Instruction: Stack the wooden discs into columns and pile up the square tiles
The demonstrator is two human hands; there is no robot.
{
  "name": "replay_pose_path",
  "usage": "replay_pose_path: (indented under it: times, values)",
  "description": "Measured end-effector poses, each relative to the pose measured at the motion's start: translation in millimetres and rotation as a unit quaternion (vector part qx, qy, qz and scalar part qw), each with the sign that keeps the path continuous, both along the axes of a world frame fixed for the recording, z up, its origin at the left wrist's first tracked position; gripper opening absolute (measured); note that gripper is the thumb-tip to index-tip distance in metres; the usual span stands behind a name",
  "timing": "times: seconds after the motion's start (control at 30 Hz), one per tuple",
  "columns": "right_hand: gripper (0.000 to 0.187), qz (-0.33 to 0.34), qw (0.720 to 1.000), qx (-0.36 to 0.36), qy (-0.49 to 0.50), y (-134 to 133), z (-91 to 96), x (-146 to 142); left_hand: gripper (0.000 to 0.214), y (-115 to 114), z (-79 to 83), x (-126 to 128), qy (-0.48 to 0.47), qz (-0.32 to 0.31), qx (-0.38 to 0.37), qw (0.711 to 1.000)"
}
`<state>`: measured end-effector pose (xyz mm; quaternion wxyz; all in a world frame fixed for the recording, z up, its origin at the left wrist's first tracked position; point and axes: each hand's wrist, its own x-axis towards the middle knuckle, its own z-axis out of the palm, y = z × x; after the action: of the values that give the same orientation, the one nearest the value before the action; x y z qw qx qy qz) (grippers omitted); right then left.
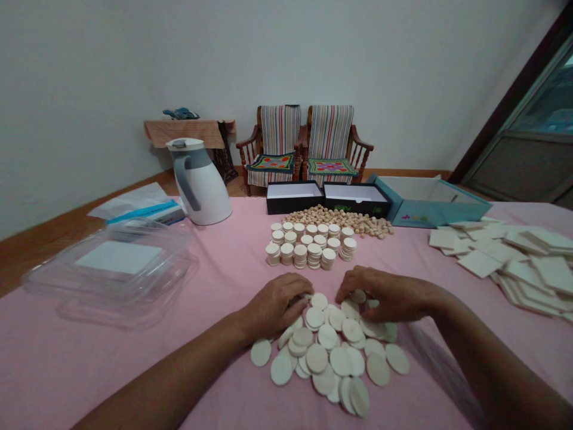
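Observation:
A loose heap of pale round wooden discs [329, 355] lies on the pink tablecloth [224, 286] in front of me. My left hand [275, 304] rests on the heap's far left edge, fingers curled down onto discs. My right hand [380, 292] rests on the far right edge, fingers bent over discs. Whether either hand grips a disc is hidden under the fingers. Just beyond the hands stand several short stacks of the same discs [311, 245] in rows.
A pile of small wooden beads [342, 220] lies behind the stacks, before two open black boxes [293, 197] and a teal box [425, 206]. Square wooden tiles [514, 257] spread at right. A white jug [199, 182] and clear plastic lids [116, 269] sit at left.

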<state>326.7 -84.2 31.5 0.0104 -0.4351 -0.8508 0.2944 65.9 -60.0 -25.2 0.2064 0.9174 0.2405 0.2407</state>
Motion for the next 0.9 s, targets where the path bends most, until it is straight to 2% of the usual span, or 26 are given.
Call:
replay_pose_path:
  times: [0.4, 0.6, 0.7, 0.9]
  values:
    - [0.029, 0.0, 0.998, 0.038, -0.05, 1.3, -2.8, -13.3, 0.02, -0.5, 2.0, 0.3, 0.003, 0.0, 0.0, 1.0]
    - [0.037, -0.02, 0.999, 0.032, -0.007, 2.0, -5.6, -2.5, 0.02, -0.9, 1.1, -0.3, 0.003, -0.002, -0.001, 1.0]
    - [0.038, -0.032, 0.999, 0.032, -0.017, 1.8, -5.8, -1.7, 0.02, -0.5, 0.6, -0.3, 0.0, -0.001, -0.002, 1.0]
    - [0.049, 0.032, 0.999, 0.014, -0.041, -2.6, -0.2, -9.1, 0.021, -0.7, 0.0, 0.0, -0.007, 0.003, 0.001, 1.0]
